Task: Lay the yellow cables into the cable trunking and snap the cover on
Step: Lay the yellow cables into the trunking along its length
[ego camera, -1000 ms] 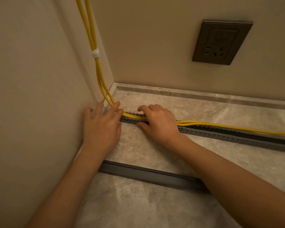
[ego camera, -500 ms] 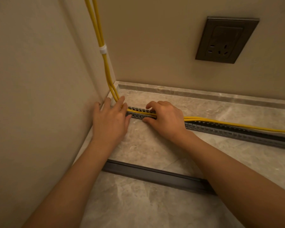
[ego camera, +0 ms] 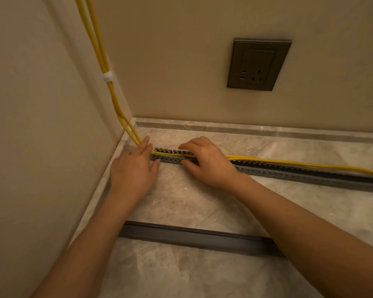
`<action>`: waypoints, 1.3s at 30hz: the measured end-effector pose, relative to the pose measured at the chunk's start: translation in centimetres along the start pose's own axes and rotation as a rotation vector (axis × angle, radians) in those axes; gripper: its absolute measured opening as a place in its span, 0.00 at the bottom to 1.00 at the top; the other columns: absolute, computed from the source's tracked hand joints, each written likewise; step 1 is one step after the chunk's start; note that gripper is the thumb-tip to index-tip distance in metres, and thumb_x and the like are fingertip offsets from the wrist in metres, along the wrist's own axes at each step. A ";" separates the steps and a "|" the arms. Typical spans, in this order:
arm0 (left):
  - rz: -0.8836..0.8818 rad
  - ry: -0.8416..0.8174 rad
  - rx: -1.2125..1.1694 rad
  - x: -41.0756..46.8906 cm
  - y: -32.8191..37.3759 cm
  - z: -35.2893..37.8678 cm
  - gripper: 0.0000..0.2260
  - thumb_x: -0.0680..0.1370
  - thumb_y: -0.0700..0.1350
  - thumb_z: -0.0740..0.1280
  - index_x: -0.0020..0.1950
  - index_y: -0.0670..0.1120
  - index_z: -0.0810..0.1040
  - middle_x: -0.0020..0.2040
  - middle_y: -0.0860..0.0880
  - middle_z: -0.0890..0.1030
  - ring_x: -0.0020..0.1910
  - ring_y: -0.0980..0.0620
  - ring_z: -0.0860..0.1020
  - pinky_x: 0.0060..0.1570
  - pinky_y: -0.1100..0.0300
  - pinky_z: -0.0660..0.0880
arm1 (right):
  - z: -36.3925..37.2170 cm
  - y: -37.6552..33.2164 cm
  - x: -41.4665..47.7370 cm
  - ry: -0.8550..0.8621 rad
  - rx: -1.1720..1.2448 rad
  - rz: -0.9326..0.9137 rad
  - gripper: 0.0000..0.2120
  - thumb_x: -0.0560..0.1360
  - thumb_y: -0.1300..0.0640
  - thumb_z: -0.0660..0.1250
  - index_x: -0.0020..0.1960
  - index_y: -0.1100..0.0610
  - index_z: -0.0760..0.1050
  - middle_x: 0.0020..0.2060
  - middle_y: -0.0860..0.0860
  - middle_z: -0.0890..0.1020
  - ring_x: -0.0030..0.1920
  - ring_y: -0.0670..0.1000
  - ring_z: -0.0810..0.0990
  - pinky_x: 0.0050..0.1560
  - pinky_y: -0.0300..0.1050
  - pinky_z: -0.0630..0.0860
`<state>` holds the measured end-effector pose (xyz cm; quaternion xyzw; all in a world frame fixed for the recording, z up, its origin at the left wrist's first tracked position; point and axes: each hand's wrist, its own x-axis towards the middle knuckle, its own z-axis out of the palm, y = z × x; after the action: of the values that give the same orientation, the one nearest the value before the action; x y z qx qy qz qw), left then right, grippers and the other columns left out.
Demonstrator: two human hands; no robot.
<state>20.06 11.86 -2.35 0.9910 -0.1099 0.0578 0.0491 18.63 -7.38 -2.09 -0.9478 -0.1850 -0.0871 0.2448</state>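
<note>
Yellow cables [ego camera: 289,163] come down the wall corner, bound by a white tie [ego camera: 107,77], bend at the floor and run right along the grey slotted trunking [ego camera: 299,174]. Between my hands the cables lie inside the trunking's left end; further right they ride above its far wall. My left hand [ego camera: 136,171] lies flat at that end, fingers spread, fingertips on the cables at the bend. My right hand [ego camera: 207,162] curls over the trunking, fingers pressing on the cables and thumb against the near wall. The dark grey cover [ego camera: 192,237] lies on the floor nearer me, under my forearms.
A dark wall socket [ego camera: 257,64] sits on the back wall above the trunking. A beige wall [ego camera: 41,147] closes the left side close to my left arm. The marble floor [ego camera: 192,203] has a raised skirting strip [ego camera: 256,129] along the back wall.
Both hands stay on the trunking's left end, and more of the slotted trunking shows between them. The camera view has shifted, so the scene sits further right in the frame.
</note>
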 end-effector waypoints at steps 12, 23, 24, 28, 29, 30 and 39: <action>0.319 0.165 -0.202 -1.7 8.5 -0.4 0.15 0.72 0.43 0.70 0.57 0.41 0.79 0.56 0.44 0.81 0.58 0.42 0.75 0.59 0.48 0.70 | -4.9 5.3 -4.8 0.015 -0.070 0.254 0.14 0.77 0.48 0.61 0.59 0.53 0.75 0.52 0.51 0.80 0.51 0.52 0.77 0.50 0.47 0.73; 0.303 0.276 -0.318 -1.6 10.9 1.0 0.05 0.71 0.39 0.72 0.45 0.40 0.82 0.38 0.44 0.81 0.39 0.44 0.78 0.41 0.52 0.76 | -8.2 10.0 -9.5 0.040 -0.122 0.545 0.17 0.75 0.41 0.59 0.38 0.52 0.76 0.32 0.47 0.76 0.36 0.49 0.75 0.32 0.44 0.66; 0.307 0.284 -0.306 -1.7 10.9 1.1 0.05 0.71 0.39 0.72 0.46 0.40 0.82 0.38 0.44 0.81 0.39 0.44 0.78 0.41 0.52 0.76 | -8.3 10.3 -9.7 0.038 -0.091 0.556 0.17 0.75 0.40 0.60 0.39 0.52 0.76 0.33 0.47 0.77 0.35 0.48 0.75 0.32 0.43 0.67; 0.323 0.302 -0.254 -2.3 11.0 1.6 0.09 0.71 0.38 0.72 0.50 0.38 0.82 0.40 0.43 0.82 0.39 0.43 0.78 0.41 0.53 0.77 | -8.4 10.5 -9.9 0.025 -0.002 0.539 0.16 0.71 0.38 0.64 0.38 0.51 0.74 0.33 0.46 0.76 0.34 0.44 0.73 0.30 0.40 0.67; 0.333 0.300 -0.230 -2.4 11.1 1.7 0.10 0.71 0.38 0.72 0.50 0.37 0.81 0.41 0.42 0.82 0.40 0.42 0.78 0.41 0.53 0.77 | -8.5 10.5 -9.9 0.031 0.003 0.525 0.16 0.71 0.39 0.65 0.37 0.51 0.73 0.32 0.46 0.76 0.33 0.44 0.72 0.30 0.40 0.67; 0.343 0.299 -0.205 -2.5 11.1 1.8 0.11 0.71 0.38 0.72 0.51 0.37 0.81 0.42 0.42 0.81 0.40 0.42 0.78 0.41 0.52 0.78 | -8.6 10.5 -9.8 0.039 -0.005 0.505 0.16 0.71 0.40 0.66 0.36 0.52 0.73 0.31 0.47 0.75 0.33 0.45 0.72 0.30 0.40 0.66; 0.349 0.256 -0.138 -2.9 11.6 1.8 0.16 0.68 0.39 0.73 0.54 0.35 0.79 0.44 0.41 0.81 0.40 0.41 0.78 0.42 0.52 0.78 | -9.3 9.0 -10.5 0.170 -0.145 0.337 0.16 0.71 0.43 0.68 0.33 0.52 0.69 0.28 0.44 0.70 0.30 0.47 0.69 0.29 0.39 0.61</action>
<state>14.86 1.03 -3.50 0.9358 -0.2763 0.1831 0.1198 11.83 -22.57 -0.67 -0.9697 0.0042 -0.1377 0.2015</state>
